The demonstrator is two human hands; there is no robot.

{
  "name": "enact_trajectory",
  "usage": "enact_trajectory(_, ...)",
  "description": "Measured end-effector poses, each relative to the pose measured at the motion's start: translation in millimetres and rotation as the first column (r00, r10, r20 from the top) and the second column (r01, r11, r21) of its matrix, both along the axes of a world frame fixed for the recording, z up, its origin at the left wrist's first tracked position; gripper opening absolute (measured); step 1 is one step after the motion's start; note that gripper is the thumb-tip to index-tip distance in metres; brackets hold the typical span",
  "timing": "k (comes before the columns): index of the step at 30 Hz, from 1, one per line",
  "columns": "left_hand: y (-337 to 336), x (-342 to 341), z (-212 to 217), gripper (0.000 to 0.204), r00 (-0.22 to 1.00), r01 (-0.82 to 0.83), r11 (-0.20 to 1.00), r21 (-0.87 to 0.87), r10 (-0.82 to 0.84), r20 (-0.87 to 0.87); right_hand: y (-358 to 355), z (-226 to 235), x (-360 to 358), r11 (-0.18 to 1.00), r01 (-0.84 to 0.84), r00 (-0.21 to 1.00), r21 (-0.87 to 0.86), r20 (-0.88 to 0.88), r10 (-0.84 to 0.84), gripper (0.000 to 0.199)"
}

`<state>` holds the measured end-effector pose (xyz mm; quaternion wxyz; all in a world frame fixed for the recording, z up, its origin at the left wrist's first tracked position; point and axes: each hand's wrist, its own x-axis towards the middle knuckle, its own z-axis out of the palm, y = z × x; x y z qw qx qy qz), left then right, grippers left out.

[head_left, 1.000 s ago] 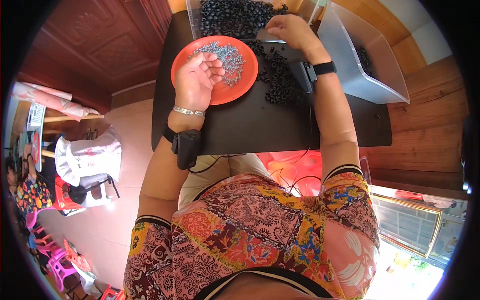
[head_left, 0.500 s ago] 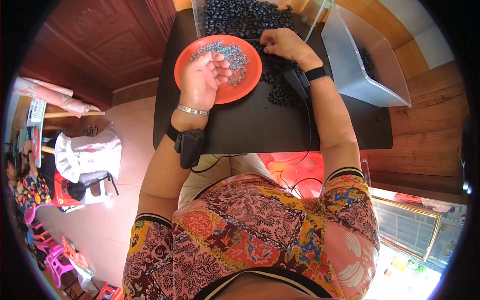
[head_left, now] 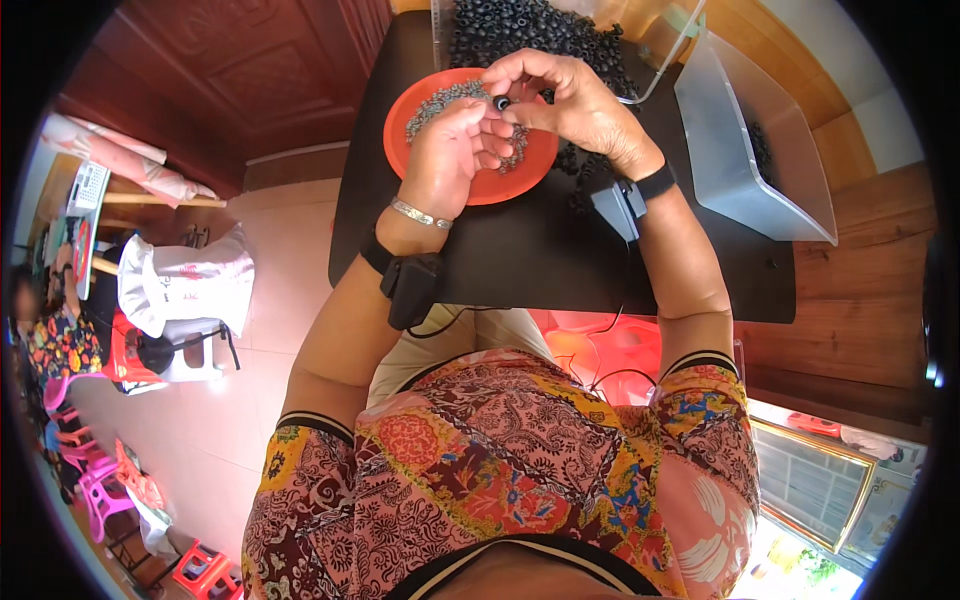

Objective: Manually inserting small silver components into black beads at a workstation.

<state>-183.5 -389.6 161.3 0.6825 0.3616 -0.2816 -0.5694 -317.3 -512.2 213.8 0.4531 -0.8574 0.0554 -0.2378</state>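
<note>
One orange plate [head_left: 505, 185] lies on the far left of the dark surface [head_left: 540, 260], strewn with small grey metal bits [head_left: 440, 100], too many to count. Over it the left hand [head_left: 450, 155] curls, its grip narrow, fingertips at one small black ring [head_left: 501, 103]. The right hand [head_left: 565, 100] pinches that ring from the right. Farther off lies a heap of black rings [head_left: 530, 30]; right stands one clear bin [head_left: 745, 150].

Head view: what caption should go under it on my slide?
Both hands, left hand and right hand, pinch a black ring over an orange plate.
</note>
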Motion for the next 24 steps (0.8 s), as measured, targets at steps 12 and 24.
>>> enact_trajectory(12, 0, 2, -1, 0.025, 0.993, 0.017, 0.987, -0.157, -0.035, -0.113, 17, 4, 5, 0.972, 0.154, 0.987, -0.177, 0.076, -0.142, 0.029)
enact_trajectory(24, 1, 3, 2, 0.022, 0.994, 0.051, 0.992, -0.113, -0.061, -0.090, 18, 4, 5, 0.839, 0.194, 0.975, -0.509, 0.194, -0.108, 0.025)
